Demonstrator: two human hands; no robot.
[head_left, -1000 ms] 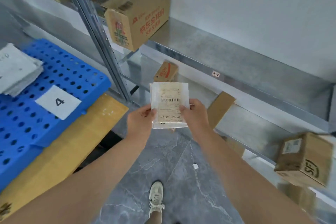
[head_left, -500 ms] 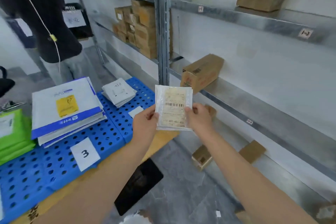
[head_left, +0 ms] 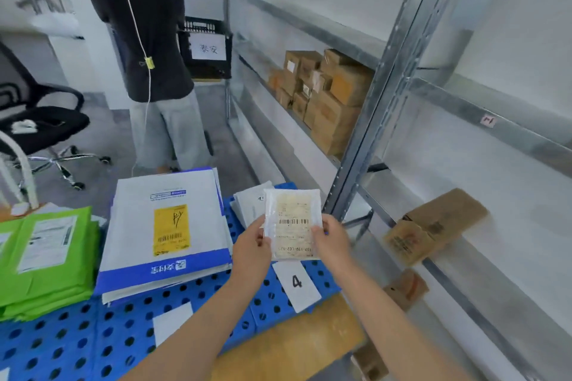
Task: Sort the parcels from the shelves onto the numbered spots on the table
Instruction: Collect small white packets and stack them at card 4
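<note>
A small white parcel with a barcode label is held upright in the air above the far right end of the counter, just over the card marked 4. Its left edge is pinched by the left hand and its right edge by the right hand, so both hands are closed on it. Behind the parcel a low stack of white envelopes is seen lying on the blue perforated mat that covers the counter. To the left of that spot a pile of white and blue mailers with a yellow label is stacked, and further left a pile of green mailers. To the right the metal shelves are found, with a cluster of brown boxes on a far shelf and a single brown box on a nearer one. A person in a black shirt is seen standing beyond the counter, beside an office chair.
</note>
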